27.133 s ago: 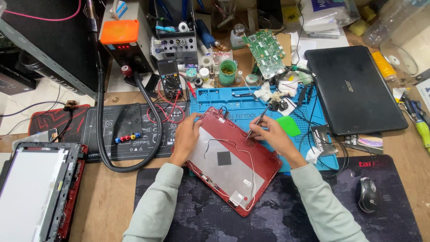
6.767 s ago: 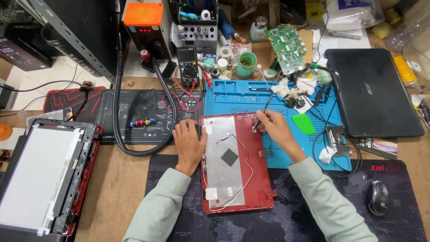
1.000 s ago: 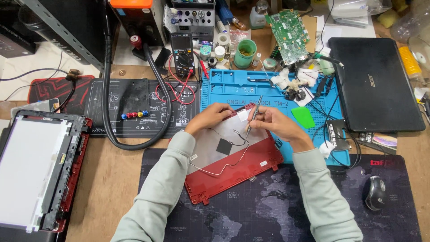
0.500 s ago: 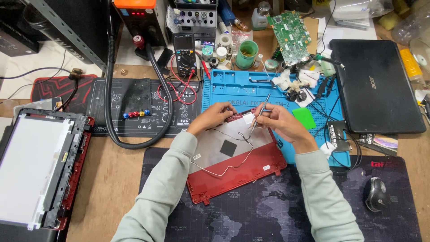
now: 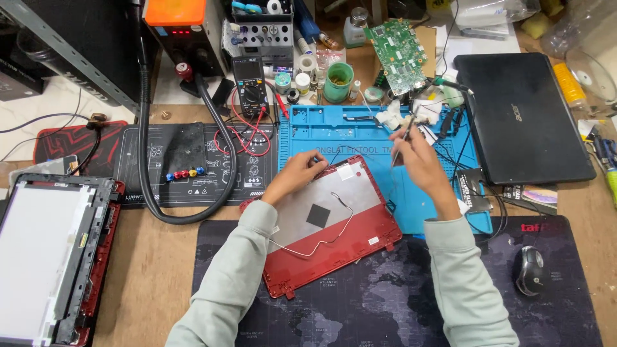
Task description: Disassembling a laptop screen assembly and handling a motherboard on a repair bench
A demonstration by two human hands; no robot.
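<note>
A wooden bench [image 5: 148,257] carries a blue mat [image 5: 360,138], a dark map-print mat [image 5: 398,302] and a black mat [image 5: 186,164]; a closed black laptop [image 5: 524,115], a mouse [image 5: 530,270] and a screen panel [image 5: 45,257] also lie there

An electronics repair workshop — a cluttered wooden desk [image 5: 148,270] carries a blue repair mat [image 5: 334,132], a multimeter [image 5: 249,83] with red leads, a bare green circuit board [image 5: 400,54], a closed black laptop [image 5: 524,115], a loose screen panel [image 5: 45,257] and a red laptop lid [image 5: 328,225] lying open.
</note>
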